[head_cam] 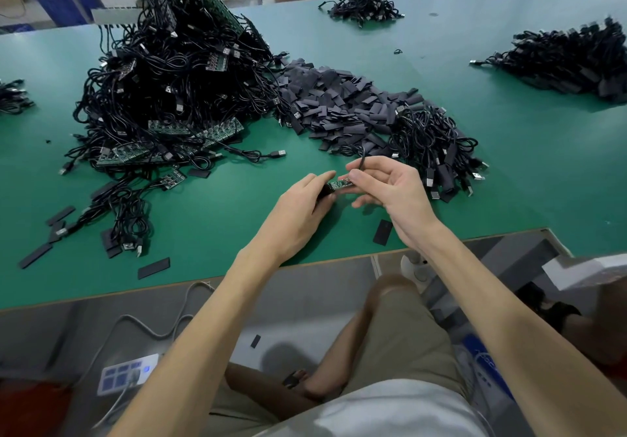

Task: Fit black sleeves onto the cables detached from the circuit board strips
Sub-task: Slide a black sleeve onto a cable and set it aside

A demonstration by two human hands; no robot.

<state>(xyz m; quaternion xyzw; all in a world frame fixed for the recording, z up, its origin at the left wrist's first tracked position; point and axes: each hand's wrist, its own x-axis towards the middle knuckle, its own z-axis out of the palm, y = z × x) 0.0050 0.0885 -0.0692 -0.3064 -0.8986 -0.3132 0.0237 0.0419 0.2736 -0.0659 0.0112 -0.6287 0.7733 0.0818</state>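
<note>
Pinching a thin cable (362,160) by its small board end (341,184), the right hand (390,189) meets the left hand (302,206), which grips a black sleeve (326,191) above the tabletop (237,229); both parts look light, the sleeve soft and easily crushed shut.
</note>
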